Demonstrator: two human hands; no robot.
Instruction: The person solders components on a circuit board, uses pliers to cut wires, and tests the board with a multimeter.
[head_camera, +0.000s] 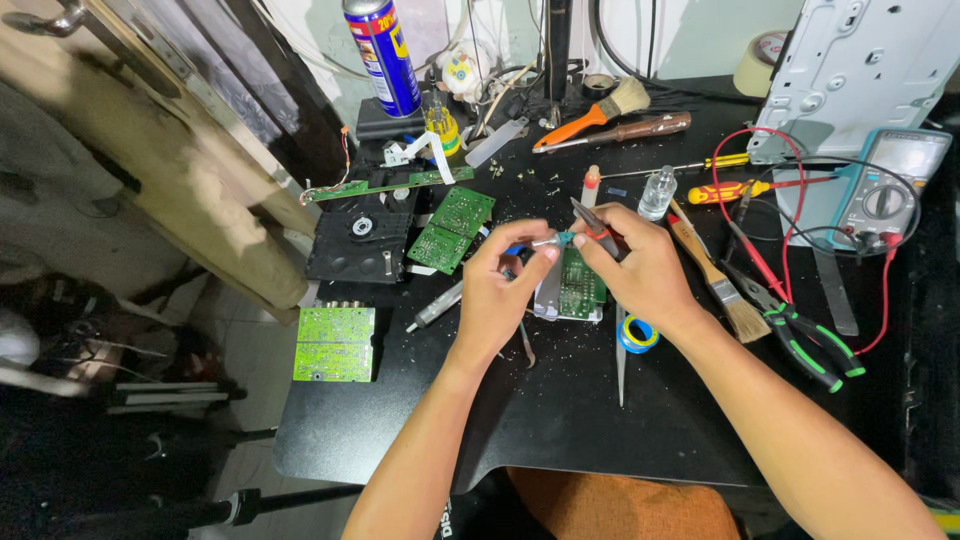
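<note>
Left hand (505, 290) | right hand (640, 270) pinch screwdriver (555, 240) | blue-yellow spray can (383, 55) behind

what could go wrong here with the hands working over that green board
1. The left hand and right hand pinch a thin tool above the green circuit board; a slip might scratch it.
2. Tiny screws lie scattered on the black table and could get lost.
3. The red multimeter leads trail near the right forearm and might snag.

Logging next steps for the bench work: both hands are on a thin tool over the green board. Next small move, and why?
Probably lower the tool tip onto the green circuit board. The left hand pinches the tip end, the right hand grips the handle, and the tool sits just above the board.
</note>
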